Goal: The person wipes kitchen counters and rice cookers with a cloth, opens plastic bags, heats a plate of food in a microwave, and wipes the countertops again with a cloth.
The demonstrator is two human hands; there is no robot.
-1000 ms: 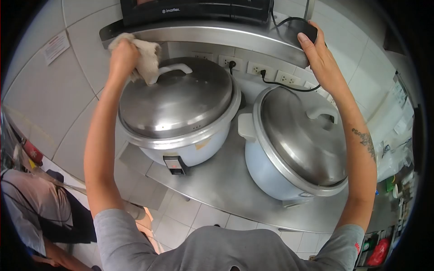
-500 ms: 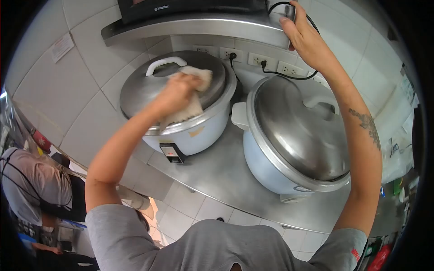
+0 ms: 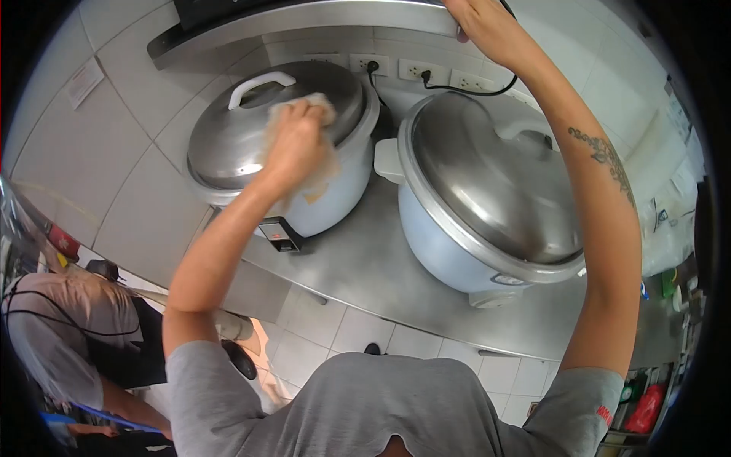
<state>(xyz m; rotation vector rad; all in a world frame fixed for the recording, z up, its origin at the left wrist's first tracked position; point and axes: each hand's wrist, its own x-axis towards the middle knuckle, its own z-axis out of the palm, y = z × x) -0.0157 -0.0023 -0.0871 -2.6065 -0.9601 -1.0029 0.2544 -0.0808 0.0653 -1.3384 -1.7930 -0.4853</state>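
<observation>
My left hand (image 3: 295, 143) is closed round a pale cleaning cloth (image 3: 321, 114), pressing it against the right-front part of a rice cooker's metal lid (image 3: 221, 141). Part of the cloth hangs over the rim, in front of the white body. My right hand (image 3: 483, 29) grips the right end of a stainless-steel shelf (image 3: 320, 24) at the top of the view, its upper fingers cut off by the frame edge. A second large rice cooker (image 3: 434, 236), its lid on, stands below my right forearm.
Both cookers stand on a steel counter (image 3: 358, 266). Wall sockets (image 3: 415, 71) with plugged-in black cords sit behind them. Another person (image 3: 61, 327) is at the lower left. Plastic bags (image 3: 662, 221) hang at the right.
My left hand has moved the cloth left and nearer the lid handle. The view has shifted, so the shelf and cookers appear higher. My right hand stays at the shelf end.
</observation>
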